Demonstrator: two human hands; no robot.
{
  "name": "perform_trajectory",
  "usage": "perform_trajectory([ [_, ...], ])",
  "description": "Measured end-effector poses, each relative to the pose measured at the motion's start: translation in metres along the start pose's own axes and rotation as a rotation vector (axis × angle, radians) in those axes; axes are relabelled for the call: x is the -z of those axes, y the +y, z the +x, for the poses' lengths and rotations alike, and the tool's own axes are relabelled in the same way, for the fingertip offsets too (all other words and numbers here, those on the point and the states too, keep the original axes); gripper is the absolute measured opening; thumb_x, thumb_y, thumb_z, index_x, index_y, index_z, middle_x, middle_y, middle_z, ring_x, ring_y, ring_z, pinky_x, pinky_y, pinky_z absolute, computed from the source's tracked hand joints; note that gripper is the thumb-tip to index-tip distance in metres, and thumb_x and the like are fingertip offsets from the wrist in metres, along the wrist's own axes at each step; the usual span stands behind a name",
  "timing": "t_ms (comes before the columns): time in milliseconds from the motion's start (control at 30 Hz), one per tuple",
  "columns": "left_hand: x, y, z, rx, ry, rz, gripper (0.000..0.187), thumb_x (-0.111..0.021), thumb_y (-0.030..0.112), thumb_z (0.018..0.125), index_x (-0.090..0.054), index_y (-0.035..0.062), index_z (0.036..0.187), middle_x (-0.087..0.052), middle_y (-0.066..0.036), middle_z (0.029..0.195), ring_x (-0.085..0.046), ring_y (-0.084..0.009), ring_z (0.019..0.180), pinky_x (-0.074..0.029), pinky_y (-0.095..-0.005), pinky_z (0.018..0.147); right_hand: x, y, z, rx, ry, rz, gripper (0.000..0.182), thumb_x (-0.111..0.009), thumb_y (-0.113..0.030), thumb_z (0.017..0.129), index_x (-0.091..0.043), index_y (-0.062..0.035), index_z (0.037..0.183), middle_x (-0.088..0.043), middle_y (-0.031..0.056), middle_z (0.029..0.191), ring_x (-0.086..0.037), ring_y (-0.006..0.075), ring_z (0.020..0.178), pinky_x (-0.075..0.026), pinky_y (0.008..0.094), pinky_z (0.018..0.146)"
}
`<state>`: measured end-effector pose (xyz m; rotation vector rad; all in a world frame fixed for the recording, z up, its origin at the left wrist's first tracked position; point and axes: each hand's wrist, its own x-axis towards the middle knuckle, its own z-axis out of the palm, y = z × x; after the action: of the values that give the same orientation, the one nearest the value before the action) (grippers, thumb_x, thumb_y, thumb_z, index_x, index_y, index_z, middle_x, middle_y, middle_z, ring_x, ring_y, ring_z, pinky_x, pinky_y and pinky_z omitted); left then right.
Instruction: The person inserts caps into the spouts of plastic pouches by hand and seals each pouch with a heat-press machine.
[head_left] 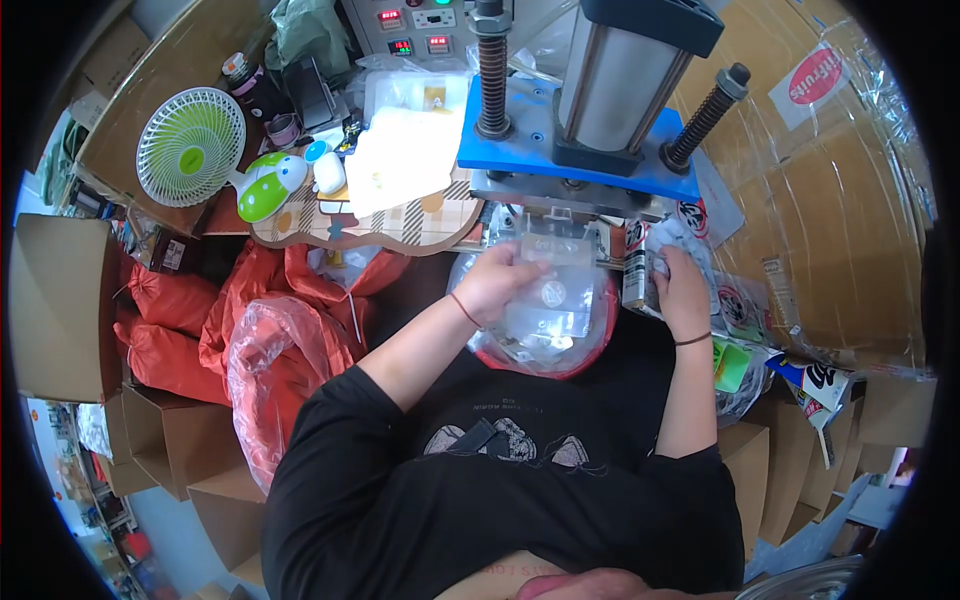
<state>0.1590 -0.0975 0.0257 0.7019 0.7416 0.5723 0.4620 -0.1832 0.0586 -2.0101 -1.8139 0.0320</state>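
My left hand (492, 284) is closed on the near left edge of a clear plastic sheet (545, 312), thumb on top. The sheet carries a round pale mark and lies over a clear bag with a red rim (585, 355) in front of my body. Just beyond it is the press (580, 175), with a blue plate and a grey cylinder. My right hand (684, 296) has its fingers curled at a printed carton (635, 268) holding crumpled clear plastic. What those fingers grip is hidden.
A green and white fan (192, 148) stands at the back left beside white paper (400, 160) on a patterned board (370, 222). Red bags (265, 340) lie on the left. A large cardboard box (820, 200) walls the right. A control panel (420, 30) sits behind.
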Motion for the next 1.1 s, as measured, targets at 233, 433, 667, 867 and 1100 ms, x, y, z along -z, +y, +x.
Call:
perform_trajectory([
  [233, 0.119, 0.070, 0.003, -0.821, 0.959, 1.869, 0.063, -0.064, 0.036, 0.091, -0.045, 0.0042, 0.142, -0.045, -0.030, 0.141, -0.044, -0.0433, 0.132, -0.037, -0.0538, 0.107, 0.001, 0.009, -0.004, 0.119, 0.128, 0.004, 0.023, -0.066, -0.009, 0.088, -0.058, -0.0036, 0.109, -0.064, 0.0169, 0.097, -0.061, 0.0379, 0.091, -0.049, 0.0435, 0.080],
  [433, 0.098, 0.031, -0.049, -0.789, 0.461, 1.818, 0.045, -0.067, 0.015, 0.087, -0.056, 0.0054, 0.130, -0.059, -0.019, 0.126, -0.055, -0.0379, 0.120, -0.046, -0.0453, 0.097, 0.017, -0.012, -0.009, 0.106, 0.269, 0.091, 0.015, -0.057, -0.008, 0.094, -0.058, -0.0015, 0.108, -0.059, 0.0187, 0.099, -0.059, 0.0388, 0.094, -0.048, 0.0420, 0.081],
  [667, 0.041, 0.008, -0.063, -0.586, 0.284, 0.945, 0.010, -0.070, 0.003, 0.090, -0.071, -0.0036, 0.096, -0.070, -0.003, 0.085, -0.064, -0.0082, 0.077, -0.051, -0.0237, 0.071, 0.021, -0.096, -0.008, 0.269, -0.070, 0.581, 0.016, -0.065, -0.013, 0.094, -0.062, -0.0007, 0.103, -0.063, 0.0087, 0.088, -0.059, 0.0199, 0.075, -0.048, 0.0292, 0.070],
  [867, -0.005, -0.007, -0.060, -0.358, 0.006, 0.603, 0.018, -0.067, 0.014, 0.096, -0.070, -0.0027, 0.103, -0.070, -0.002, 0.086, -0.064, -0.0073, 0.079, -0.054, -0.0243, 0.073, 0.017, -0.118, 0.016, 0.316, 0.006, 0.714, 0.012, -0.069, -0.009, 0.091, -0.065, -0.0017, 0.099, -0.060, 0.0016, 0.080, -0.056, 0.0106, 0.072, -0.046, 0.0253, 0.067],
  [1100, -0.024, -0.026, -0.058, -0.209, -0.126, 0.447, 0.024, -0.063, 0.021, 0.100, -0.070, -0.0009, 0.105, -0.071, -0.004, 0.091, -0.065, -0.0089, 0.081, -0.054, -0.0250, 0.077, 0.037, -0.099, 0.009, 0.225, -0.068, 0.706, 0.012, -0.067, -0.012, 0.093, -0.063, -0.0008, 0.092, -0.059, 0.0014, 0.076, -0.053, 0.0095, 0.068, -0.043, 0.0266, 0.062],
])
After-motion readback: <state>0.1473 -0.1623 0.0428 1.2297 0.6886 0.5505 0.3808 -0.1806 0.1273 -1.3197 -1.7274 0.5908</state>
